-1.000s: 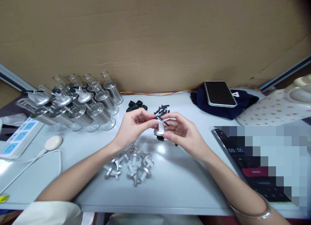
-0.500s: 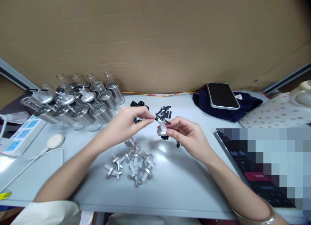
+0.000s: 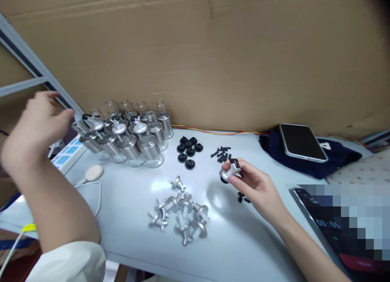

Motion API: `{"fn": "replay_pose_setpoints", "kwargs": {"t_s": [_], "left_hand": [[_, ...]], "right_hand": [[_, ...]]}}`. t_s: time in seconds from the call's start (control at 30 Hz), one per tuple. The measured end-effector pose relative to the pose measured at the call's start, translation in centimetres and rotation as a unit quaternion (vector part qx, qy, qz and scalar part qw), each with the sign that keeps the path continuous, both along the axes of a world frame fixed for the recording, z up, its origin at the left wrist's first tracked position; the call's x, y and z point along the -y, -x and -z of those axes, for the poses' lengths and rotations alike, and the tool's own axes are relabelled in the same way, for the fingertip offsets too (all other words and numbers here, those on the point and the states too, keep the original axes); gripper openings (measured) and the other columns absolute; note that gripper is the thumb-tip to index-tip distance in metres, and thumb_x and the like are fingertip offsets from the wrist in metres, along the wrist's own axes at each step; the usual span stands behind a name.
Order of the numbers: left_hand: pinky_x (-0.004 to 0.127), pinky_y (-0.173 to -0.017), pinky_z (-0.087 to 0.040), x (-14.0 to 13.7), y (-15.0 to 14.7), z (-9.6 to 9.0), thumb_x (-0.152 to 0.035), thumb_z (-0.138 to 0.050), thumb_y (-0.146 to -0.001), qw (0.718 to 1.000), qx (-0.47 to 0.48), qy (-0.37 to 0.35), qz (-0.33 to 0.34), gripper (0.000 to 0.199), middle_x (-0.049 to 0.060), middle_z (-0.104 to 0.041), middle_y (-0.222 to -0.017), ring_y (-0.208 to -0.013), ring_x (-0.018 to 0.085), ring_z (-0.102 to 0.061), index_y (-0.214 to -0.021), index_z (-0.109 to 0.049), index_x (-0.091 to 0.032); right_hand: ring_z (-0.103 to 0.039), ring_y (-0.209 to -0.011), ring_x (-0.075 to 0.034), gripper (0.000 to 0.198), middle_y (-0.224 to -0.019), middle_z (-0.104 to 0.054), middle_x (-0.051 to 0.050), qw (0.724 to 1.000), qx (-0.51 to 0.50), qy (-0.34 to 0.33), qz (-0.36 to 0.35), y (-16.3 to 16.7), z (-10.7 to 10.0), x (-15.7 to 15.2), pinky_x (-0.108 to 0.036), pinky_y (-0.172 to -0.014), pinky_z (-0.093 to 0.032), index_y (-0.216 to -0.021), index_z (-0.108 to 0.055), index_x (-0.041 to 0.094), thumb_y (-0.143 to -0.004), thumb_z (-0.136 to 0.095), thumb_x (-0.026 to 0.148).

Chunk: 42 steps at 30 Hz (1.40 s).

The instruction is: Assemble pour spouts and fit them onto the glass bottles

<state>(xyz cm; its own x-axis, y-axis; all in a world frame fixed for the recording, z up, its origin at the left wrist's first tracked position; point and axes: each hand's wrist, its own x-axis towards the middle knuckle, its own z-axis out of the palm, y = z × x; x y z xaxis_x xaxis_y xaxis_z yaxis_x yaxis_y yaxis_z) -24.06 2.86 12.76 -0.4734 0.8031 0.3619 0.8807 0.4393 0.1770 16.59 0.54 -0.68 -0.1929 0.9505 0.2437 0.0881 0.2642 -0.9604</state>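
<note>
My right hand [image 3: 258, 186] grips a silver pourer spout [image 3: 230, 172] fitted with a black flip cap and a black seal below, held above the table. Raised at the left, my left hand [image 3: 39, 119] holds nothing, its thumb apart from the fingers; it is slightly blurred. Nearest to it are glass bottles [image 3: 128, 148] with metal sleeves, three of them topped by silver pourers. Loose silver spouts [image 3: 184, 202] lie in a heap at the table's middle. Behind them sit several black rubber seals [image 3: 190, 152]. Small black caps [image 3: 223, 152] lie behind my right hand.
A power strip [image 3: 68, 154] and a white round charger [image 3: 94, 173] with its cable are at the left. A phone [image 3: 303, 142] rests on dark blue cloth [image 3: 271, 158] at the back right. A device showing a timer [image 3: 326, 229] lies at the right. Cardboard [image 3: 195, 70] stands behind.
My left hand has let go of the black cap on the spout and swung up to the left. My right hand still holds the spout. The view has shifted left.
</note>
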Motion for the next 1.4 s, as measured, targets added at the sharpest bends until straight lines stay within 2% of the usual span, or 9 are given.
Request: {"fn": "replay_pose_setpoints", "kwargs": {"t_s": [0.2, 0.37, 0.47, 0.6, 0.77, 0.97, 1.1, 1.27, 1.4], "left_hand": [[0.04, -0.086, -0.044, -0.5, 1.6, 1.0, -0.055, -0.071, -0.07, 0.986, 0.158, 0.02, 0.043, 0.049, 0.009, -0.069, -0.1, -0.103, 0.034, -0.058, -0.096, -0.057, -0.016], [0.027, -0.068, -0.04, -0.8, 2.9, 2.6, -0.051, -0.08, -0.06, 0.98, 0.188, -0.022, 0.069, 0.042, -0.004, -0.058, -0.06, -0.07, 0.019, -0.057, -0.075, -0.06, -0.018], [0.026, -0.064, -0.039, -0.5, 3.2, 2.4, -0.046, -0.08, -0.061, 0.978, 0.194, -0.029, 0.071, 0.04, -0.003, -0.058, -0.063, -0.067, 0.017, -0.054, -0.079, -0.06, -0.017], [0.027, -0.063, -0.039, 2.0, 1.8, 0.1, -0.043, -0.075, -0.066, 0.98, 0.191, -0.028, 0.056, 0.043, 0.004, -0.065, -0.084, -0.077, 0.021, -0.057, -0.095, -0.057, -0.016], [0.029, -0.064, -0.04, 7.1, -1.4, -2.8, -0.047, -0.06, -0.081, 0.995, 0.102, -0.007, 0.017, 0.033, 0.006, -0.065, -0.09, -0.082, 0.025, -0.058, -0.101, -0.053, -0.022], [0.031, -0.072, -0.043, 7.2, -2.7, -1.9, -0.045, -0.06, -0.082, 0.951, 0.142, 0.088, 0.262, 0.026, 0.003, -0.067, -0.098, -0.089, 0.024, -0.06, -0.099, -0.055, -0.026], [0.028, -0.062, -0.04, 5.0, -4.7, -1.2, -0.039, -0.061, -0.082, 0.903, 0.154, 0.104, 0.388, 0.022, 0.002, -0.066, -0.083, -0.076, 0.022, -0.06, -0.098, -0.056, -0.024], [0.025, -0.059, -0.036, 2.6, -8.0, -0.3, -0.025, -0.059, -0.083, 0.881, 0.137, 0.124, 0.435, 0.012, -0.001, -0.062, -0.077, -0.068, 0.018, -0.056, -0.094, -0.055, -0.023], [0.025, -0.06, -0.039, 0.9, -9.1, 0.5, -0.024, -0.057, -0.084, 0.856, 0.155, 0.126, 0.476, 0.012, -0.001, -0.061, -0.077, -0.07, 0.018, -0.057, -0.095, -0.053, -0.022]], "right_hand": [[-0.06, -0.079, -0.021, 0.036, -0.088, -0.064, -0.007, 0.998, 0.032, 0.055, -0.005, 0.8, 0.8, -0.2, -0.033, -0.073, -0.05, -0.086, -0.064, 0.022, -0.076, -0.068, 0.057], [-0.061, -0.078, -0.02, 0.037, -0.086, -0.065, -0.005, 0.991, 0.028, 0.107, -0.081, 3.5, -0.2, -0.5, -0.036, -0.075, -0.048, -0.077, -0.05, 0.023, -0.084, -0.057, 0.058], [-0.062, -0.075, -0.019, 0.032, -0.085, -0.065, -0.004, 0.979, 0.014, 0.136, -0.15, 6.0, -1.3, -1.3, -0.036, -0.075, -0.049, -0.082, -0.053, 0.021, -0.088, -0.054, 0.052], [-0.069, -0.08, -0.019, 0.046, -0.105, -0.065, -0.007, 0.949, -0.038, 0.232, -0.208, 10.1, -2.1, -3.2, -0.036, -0.076, -0.054, -0.126, -0.05, 0.02, -0.085, -0.06, 0.037], [-0.069, -0.066, -0.016, 0.062, -0.081, -0.068, -0.001, 0.927, -0.052, 0.29, -0.231, 14.6, -1.7, -5.2, -0.032, -0.072, -0.056, -0.143, -0.038, 0.016, -0.084, -0.055, 0.017], [-0.07, -0.071, -0.018, 0.067, -0.074, -0.068, 0.0, 0.926, -0.07, 0.283, -0.242, 17.4, -0.6, -5.7, -0.036, -0.077, -0.056, -0.149, -0.03, 0.018, -0.085, -0.051, 0.018], [-0.066, -0.073, -0.017, 0.06, -0.077, -0.068, -0.002, 0.934, -0.058, 0.257, -0.243, 18.4, -0.5, -6.3, -0.034, -0.074, -0.056, -0.141, -0.045, 0.018, -0.082, -0.056, 0.022], [-0.061, -0.081, -0.018, 0.03, -0.089, -0.066, -0.003, 0.964, -0.026, 0.182, -0.194, 16.7, -0.2, -7.1, -0.033, -0.07, -0.054, -0.107, -0.064, 0.019, -0.081, -0.06, 0.034], [-0.058, -0.089, -0.02, 0.032, -0.097, -0.065, -0.005, 0.985, -0.006, 0.116, -0.124, 12.9, 0.2, -6.7, -0.034, -0.078, -0.05, -0.097, -0.06, 0.019, -0.08, -0.06, 0.046]]}}
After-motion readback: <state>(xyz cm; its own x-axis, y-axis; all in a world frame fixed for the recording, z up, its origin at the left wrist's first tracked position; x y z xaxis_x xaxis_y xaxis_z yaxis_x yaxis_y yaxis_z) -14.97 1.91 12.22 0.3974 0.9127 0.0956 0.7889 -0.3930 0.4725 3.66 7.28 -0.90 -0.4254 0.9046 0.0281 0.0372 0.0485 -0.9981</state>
